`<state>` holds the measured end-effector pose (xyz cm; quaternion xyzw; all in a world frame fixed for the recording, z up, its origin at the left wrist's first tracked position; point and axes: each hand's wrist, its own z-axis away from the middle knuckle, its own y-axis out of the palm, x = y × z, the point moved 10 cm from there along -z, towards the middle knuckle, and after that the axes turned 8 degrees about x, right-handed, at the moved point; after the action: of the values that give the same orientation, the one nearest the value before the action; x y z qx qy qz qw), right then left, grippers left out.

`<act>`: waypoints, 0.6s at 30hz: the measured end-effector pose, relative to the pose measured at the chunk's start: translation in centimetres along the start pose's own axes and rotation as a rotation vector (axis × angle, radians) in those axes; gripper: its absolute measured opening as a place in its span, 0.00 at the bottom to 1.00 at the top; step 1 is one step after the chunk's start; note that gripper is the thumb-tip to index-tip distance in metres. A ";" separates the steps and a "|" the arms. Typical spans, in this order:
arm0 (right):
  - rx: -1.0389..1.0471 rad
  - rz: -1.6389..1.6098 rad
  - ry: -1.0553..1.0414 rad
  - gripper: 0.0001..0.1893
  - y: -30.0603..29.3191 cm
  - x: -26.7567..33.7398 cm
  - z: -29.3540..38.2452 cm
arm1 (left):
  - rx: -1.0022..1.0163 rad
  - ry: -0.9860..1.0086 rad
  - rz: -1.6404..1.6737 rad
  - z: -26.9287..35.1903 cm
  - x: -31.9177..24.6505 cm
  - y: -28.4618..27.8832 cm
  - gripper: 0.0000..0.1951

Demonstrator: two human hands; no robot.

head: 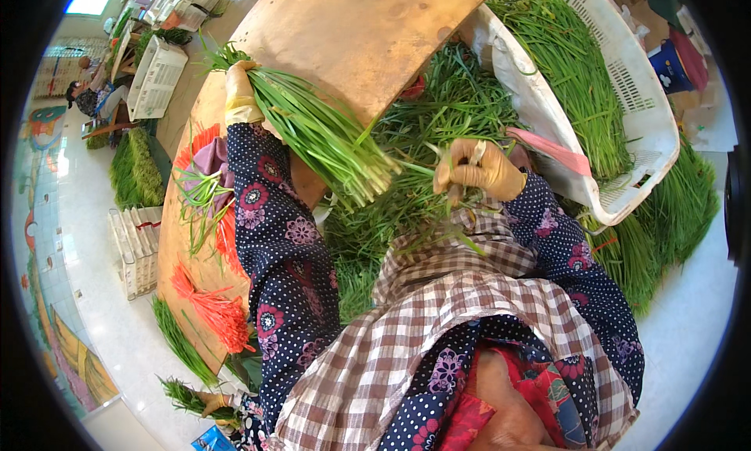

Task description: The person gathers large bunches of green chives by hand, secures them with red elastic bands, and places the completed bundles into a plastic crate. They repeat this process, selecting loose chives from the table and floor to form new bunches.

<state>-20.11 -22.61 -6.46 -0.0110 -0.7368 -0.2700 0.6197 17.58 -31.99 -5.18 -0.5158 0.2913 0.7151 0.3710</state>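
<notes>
My left hand [240, 93], in a pale yellow glove, grips a thick bundle of garlic chives [328, 137] near its leafy end. The bundle slants down to the right over the edge of a wooden tabletop [328, 22], its pale cut ends towards my lap. My right hand [478, 172], gloved too, is held above the checked apron [410, 345] with its fingers curled. Blurred leaf scraps show beside and below it; what lies inside the fingers is hidden. Loose green leaves [446, 93] are heaped beneath both hands.
A white plastic crate [628, 69] of chives stands at right, a pink strap [548, 149] across its near side. Red ties [214, 310] and a purple cloth [205, 169] lie on the table at left. Another person's hand [214, 403] holds greens at lower left; someone sits [94, 99] farther off.
</notes>
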 end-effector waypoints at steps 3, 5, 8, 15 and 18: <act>-0.105 0.096 -0.109 0.12 0.2 2.2 -1.7 | 0.004 -0.013 -0.025 -2.2 0.4 -1.1 0.08; -0.156 0.585 -0.118 0.19 1.6 4.0 -4.4 | -0.048 0.040 -0.098 -2.1 -0.7 -2.3 0.07; -0.136 0.904 0.038 0.23 2.7 1.0 -7.4 | -0.061 0.020 -0.134 -3.0 -1.0 -0.2 0.05; -0.037 0.037 0.208 0.08 0.5 -2.6 -6.6 | -0.034 0.091 -0.164 -2.1 -0.7 -0.7 0.05; -0.036 -0.109 0.084 0.07 0.3 -0.9 -4.5 | -0.092 0.021 -0.089 -2.3 0.0 -1.0 0.05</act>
<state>-15.70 -23.96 -6.83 0.0294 -0.7047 -0.3170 0.6341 19.60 -33.32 -5.96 -0.5524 0.2385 0.7051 0.3754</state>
